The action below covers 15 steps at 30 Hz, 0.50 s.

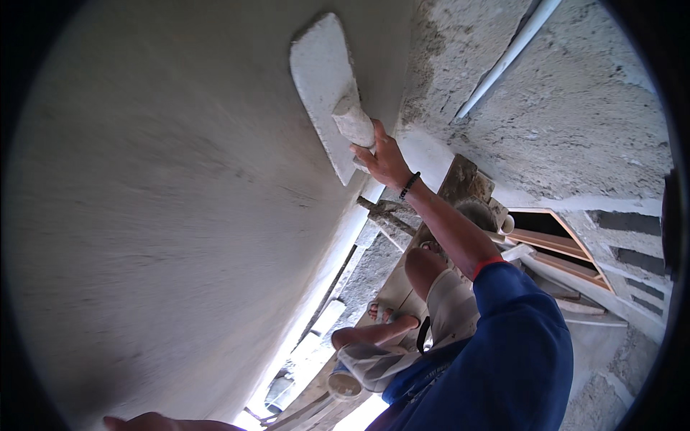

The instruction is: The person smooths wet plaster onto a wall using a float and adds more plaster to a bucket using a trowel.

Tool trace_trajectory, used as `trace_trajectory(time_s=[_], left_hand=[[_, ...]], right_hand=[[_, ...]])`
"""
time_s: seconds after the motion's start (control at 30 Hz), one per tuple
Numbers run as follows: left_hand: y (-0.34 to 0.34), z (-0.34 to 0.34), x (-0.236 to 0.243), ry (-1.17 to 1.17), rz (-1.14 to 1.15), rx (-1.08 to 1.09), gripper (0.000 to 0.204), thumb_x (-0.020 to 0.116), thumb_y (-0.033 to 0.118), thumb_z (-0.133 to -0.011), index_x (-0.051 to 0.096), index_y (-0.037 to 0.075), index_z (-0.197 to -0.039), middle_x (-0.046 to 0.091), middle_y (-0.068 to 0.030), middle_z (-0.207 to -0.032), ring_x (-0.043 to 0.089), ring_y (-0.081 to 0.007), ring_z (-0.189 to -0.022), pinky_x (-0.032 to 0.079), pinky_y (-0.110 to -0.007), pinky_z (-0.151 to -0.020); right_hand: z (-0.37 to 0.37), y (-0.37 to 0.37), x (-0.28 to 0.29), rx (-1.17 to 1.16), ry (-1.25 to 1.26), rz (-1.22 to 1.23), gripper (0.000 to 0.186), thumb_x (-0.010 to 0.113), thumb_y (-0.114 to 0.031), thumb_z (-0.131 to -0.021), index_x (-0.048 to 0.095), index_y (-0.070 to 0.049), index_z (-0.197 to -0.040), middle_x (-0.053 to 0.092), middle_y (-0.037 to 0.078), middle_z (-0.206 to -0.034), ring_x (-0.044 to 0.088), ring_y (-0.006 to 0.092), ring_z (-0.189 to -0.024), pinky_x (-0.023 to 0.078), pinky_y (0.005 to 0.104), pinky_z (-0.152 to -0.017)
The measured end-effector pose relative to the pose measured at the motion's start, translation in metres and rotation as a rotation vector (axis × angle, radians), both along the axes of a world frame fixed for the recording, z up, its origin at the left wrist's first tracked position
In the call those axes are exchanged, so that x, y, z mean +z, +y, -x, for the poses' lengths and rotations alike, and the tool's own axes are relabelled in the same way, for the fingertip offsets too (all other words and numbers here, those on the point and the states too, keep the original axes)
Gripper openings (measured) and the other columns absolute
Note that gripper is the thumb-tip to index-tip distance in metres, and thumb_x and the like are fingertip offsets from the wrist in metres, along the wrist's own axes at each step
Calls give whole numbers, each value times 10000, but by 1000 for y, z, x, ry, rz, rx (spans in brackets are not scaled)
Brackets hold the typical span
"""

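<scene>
My right hand (388, 156) is wrapped round the handle of a plastering float (320, 75), its arm stretched up and away. The float has a long, pale, plaster-smeared blade with a thick rounded handle. It lies close to the smooth grey plastered wall (180, 194), near the corner; whether the whole blade touches, I cannot tell. At the lower left edge, only the top of my left hand (147, 422) shows, low beside the same wall. One fingertip points left, while the other fingers are cut off by the picture's edge.
I am up on wooden planks (395, 287), with a bucket (345, 384) by my legs. Rough wooden pieces (460, 179) stand near the corner. A white pipe (510, 57) runs along the rough wall at right. Below it is an opening with a wooden frame (575, 230).
</scene>
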<state>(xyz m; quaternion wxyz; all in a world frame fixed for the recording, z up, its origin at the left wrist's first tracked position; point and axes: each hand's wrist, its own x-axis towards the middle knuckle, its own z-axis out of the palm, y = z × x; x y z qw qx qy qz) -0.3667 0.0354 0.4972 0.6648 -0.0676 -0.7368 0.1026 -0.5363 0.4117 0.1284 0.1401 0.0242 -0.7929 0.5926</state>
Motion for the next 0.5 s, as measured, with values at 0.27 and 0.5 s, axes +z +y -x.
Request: trace_trajectory(time_s=[0.27,0.5], left_hand=[[9,-29,-248,-183,-169,143,765,622,457,-885,259,122,-1468,156,-245,-1492,223,-407,-1378,282,-621,-1092],[-48,-28,-350,-157,-79,280,772,486,636,-884,298,159,-1461,191,-242,-1467,223,-411,-1352,328,-693,-997]], right_hand=[[3,-2,-249,-73,-40,-15,576,645,-276,-889,351,-3,-1302,631,272,-1043,620,430,-983,501,462,-830],[7,-6,-410,-185,-126,-16,586,680,-308,-838,401,-23,-1267,640,258,-1057,614,419,-1014,491,461,-856]])
